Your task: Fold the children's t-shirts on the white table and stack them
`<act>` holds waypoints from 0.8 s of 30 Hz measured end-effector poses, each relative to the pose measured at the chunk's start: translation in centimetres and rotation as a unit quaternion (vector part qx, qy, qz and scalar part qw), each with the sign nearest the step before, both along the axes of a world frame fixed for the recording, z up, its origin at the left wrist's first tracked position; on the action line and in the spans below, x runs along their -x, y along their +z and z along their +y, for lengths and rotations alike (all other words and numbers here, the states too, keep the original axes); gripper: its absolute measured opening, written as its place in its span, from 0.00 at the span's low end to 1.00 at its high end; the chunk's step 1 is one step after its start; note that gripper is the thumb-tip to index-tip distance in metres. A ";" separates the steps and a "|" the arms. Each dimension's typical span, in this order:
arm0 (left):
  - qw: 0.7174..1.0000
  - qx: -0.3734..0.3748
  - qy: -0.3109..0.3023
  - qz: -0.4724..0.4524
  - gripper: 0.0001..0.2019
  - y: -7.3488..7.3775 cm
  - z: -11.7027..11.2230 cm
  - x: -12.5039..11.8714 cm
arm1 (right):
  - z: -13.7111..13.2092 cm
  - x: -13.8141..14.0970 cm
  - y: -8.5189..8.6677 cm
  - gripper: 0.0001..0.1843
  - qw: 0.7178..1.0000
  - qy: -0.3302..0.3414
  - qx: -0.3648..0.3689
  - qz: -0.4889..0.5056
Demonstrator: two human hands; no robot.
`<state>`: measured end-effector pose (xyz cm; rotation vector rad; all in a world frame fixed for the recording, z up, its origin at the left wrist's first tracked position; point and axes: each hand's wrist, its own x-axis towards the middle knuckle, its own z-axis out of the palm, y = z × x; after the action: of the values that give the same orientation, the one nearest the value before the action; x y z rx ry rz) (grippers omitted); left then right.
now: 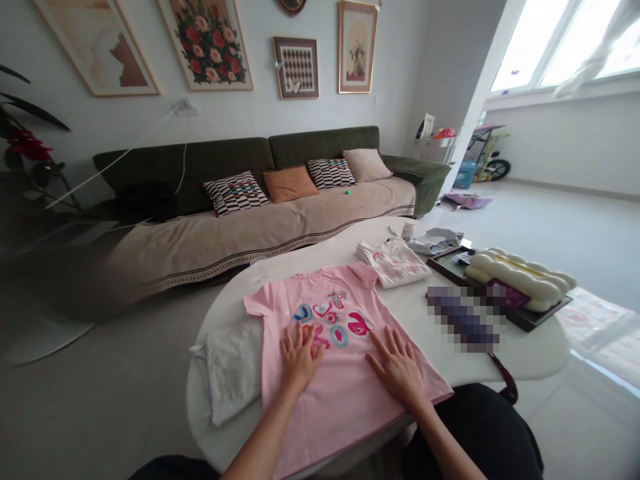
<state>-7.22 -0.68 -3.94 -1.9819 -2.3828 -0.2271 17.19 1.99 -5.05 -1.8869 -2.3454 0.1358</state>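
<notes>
A pink T-shirt [345,407] lies spread flat on the white oval table [537,350], its colourful printed letters facing up. My left hand [300,357] rests palm down on the shirt's front, touching the lower edge of the print. My right hand [395,367] presses flat on the shirt to the right, with its fingers spread. Neither hand holds anything. To the left of the shirt lies a folded white cloth [233,370]. Beyond the shirt's collar sits a folded white garment [393,261] with a small pink print.
A dark tray [547,319] holds a cream bubble-shaped cushion at the table's right, beside a pixelated object. A crumpled plastic bag sits at the far end. A long olive-green sofa with patterned cushions stands behind the table, and a dark strap hangs off the near edge.
</notes>
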 end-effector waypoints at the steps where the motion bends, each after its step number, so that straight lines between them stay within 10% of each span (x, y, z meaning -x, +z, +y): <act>1: 1.000 0.000 -0.001 -0.001 0.30 0.1 0.0 0.0 | 0.0 0.0 0.0 0.32 1.000 -0.001 0.001 -0.002; 24: 1.000 -0.024 0.007 -0.004 0.29 -0.2 -0.1 -0.1 | -0.2 0.2 0.9 0.33 1.000 -0.012 0.006 -0.002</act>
<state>-7.09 -0.76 -4.11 -1.9460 -2.3720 -0.2882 16.97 1.80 -4.11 -1.9221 -2.3285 0.1452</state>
